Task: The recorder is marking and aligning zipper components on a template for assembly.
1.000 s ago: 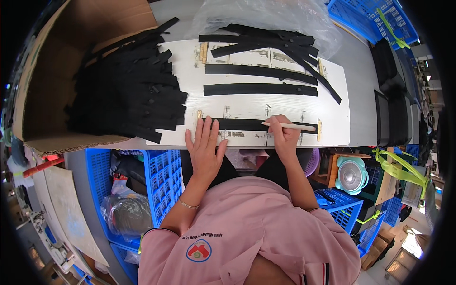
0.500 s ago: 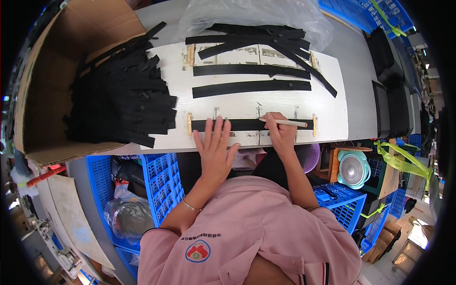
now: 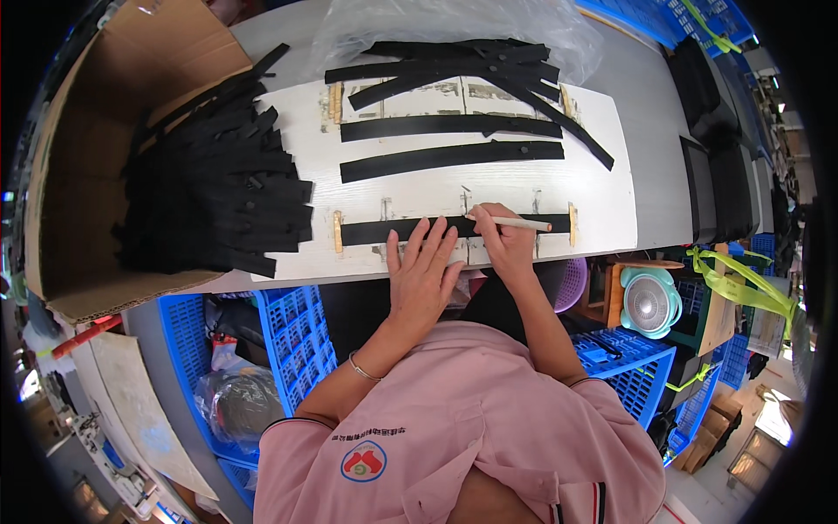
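Note:
A black fabric strip (image 3: 367, 232) lies lengthwise near the front edge of a white board (image 3: 598, 192), between two yellowish end stops (image 3: 338, 232). My left hand (image 3: 422, 272) is open, its spread fingertips resting on the strip left of its middle. My right hand (image 3: 509, 247) is closed round a slim whitish pencil (image 3: 524, 224). The pencil's tip is at the strip's middle, by a dark line drawn on the board; the fingers partly hide the tip. Farther back lie two more black strips (image 3: 454, 161), roughly parallel, and a loose crossed heap of strips (image 3: 454, 65).
A cardboard box (image 3: 87, 131) on its side at left holds a big pile of black strips (image 3: 214, 192), spilling onto the board. Clear plastic film (image 3: 559, 35) lies at the back. Black cases (image 3: 716, 148) stand right. Below the table are blue crates (image 3: 297, 332) and a small green fan (image 3: 650, 301).
My left hand has slid right along the strip, closer to my right hand. The pencil stays near the strip's middle. The whole view has shifted slightly.

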Available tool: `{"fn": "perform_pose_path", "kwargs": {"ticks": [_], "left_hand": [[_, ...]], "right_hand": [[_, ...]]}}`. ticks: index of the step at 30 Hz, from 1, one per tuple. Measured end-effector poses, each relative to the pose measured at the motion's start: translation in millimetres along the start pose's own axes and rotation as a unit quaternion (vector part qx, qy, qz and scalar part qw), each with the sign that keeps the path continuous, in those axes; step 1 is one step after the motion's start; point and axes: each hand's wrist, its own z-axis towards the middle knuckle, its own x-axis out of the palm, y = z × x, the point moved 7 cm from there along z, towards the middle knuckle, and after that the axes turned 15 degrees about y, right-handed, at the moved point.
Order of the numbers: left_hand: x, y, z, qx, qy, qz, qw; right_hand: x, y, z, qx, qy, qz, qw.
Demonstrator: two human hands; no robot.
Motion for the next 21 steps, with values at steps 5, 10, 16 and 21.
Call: {"fn": "perform_pose_path", "kwargs": {"ticks": [5, 10, 16, 21], "left_hand": [[2.6, 2.7, -1.2, -0.005, 0.005, -0.003, 1.0], [2.7, 3.1, -0.9, -0.003, -0.003, 0.003, 1.0], [5.7, 1.8, 1.0, -0.004, 0.001, 0.019, 1.0], [6.3, 1.6, 0.7, -0.003, -0.01, 0.033, 0.999]], "right_hand": [[-3.8, -1.0, -2.4, 0.013, 0.035, 0.002, 0.999], [-3.8, 7.6, -1.1, -0.013, 0.05, -0.044, 0.998], [-5.0, 6.6, -3.6, -0.059, 0.033, -0.078, 0.995], [-19.4, -0.9, -13.7, -0.003, 0.043, 0.039, 0.998]]}}
